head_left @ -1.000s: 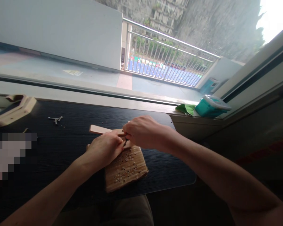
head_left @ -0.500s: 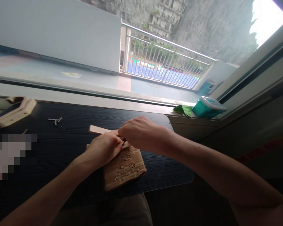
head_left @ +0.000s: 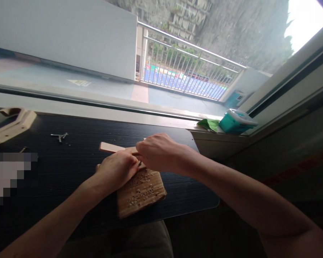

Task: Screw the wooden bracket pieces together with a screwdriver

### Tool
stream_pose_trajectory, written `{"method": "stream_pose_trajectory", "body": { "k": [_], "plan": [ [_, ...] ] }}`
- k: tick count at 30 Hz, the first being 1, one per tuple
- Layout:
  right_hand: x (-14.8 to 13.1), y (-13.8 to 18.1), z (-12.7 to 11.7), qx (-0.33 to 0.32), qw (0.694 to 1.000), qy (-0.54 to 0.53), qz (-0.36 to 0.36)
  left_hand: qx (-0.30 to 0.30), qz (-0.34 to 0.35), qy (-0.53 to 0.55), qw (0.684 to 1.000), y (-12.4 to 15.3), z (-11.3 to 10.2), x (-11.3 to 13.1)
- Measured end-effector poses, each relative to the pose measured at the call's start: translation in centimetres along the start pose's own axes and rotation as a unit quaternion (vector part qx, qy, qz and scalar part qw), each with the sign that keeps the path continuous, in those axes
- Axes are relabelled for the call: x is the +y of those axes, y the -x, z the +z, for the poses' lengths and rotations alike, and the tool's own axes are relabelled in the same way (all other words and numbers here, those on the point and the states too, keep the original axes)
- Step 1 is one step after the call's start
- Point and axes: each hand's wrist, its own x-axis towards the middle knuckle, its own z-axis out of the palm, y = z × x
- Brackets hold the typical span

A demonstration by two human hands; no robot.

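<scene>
Near the table's front, a brown ridged block [head_left: 141,195], pitted and strewn with small crumbs, lies flat. My left hand [head_left: 120,165] is closed and presses down at the block's far edge, on pale wooden strips. One wooden strip [head_left: 111,147] sticks out to the left beyond its knuckles. My right hand [head_left: 161,152] is closed just above and beside the left one. Below its fingers shows a short dark twisted shaft, like a drill bit [head_left: 140,163], pointing down at the wood. The rest of that tool is hidden inside the fist.
Several screws [head_left: 60,137] lie on the black table [head_left: 78,125]. At the far left is a pale wooden frame [head_left: 18,125], with a blurred-out area below it. A green cloth [head_left: 208,124] and a teal box [head_left: 237,122] sit on the window sill.
My right hand has turned slightly over the dark shaft, and a bit of something pale now shows above its knuckles. The left hand stays pressed down. The view has shifted slightly.
</scene>
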Motion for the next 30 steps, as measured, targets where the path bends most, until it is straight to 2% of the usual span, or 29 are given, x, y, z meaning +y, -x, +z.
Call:
{"method": "stream_pose_trajectory", "body": {
  "k": [6, 11, 15, 20, 24, 30],
  "plan": [
    [-0.6, 0.3, -0.2, 0.013, 1.0, 0.019, 0.016, -0.005, 0.004, 0.015, 1.0, 0.1, -0.2, 0.1],
    [-0.5, 0.8, -0.4, 0.034, 0.996, 0.053, -0.062, 0.015, -0.02, 0.03, 0.999, 0.0, 0.1, -0.1],
    [-0.5, 0.8, -0.3, 0.024, 0.995, 0.05, -0.081, 0.016, -0.026, 0.031, 0.999, 0.0, 0.2, -0.1],
    [-0.2, 0.1, 0.0, 0.022, 0.997, 0.032, -0.064, 0.015, -0.028, 0.03, 0.999, -0.1, 0.2, -0.1],
    [0.3, -0.6, 0.5, 0.027, 0.999, 0.012, -0.023, 0.008, -0.009, 0.034, 0.999, -0.2, 0.2, -0.2],
    [0.2, -0.1, 1.0, 0.05, 0.998, 0.006, 0.024, -0.003, 0.005, 0.033, 0.999, 0.0, -0.1, -0.1]
  ]
}}
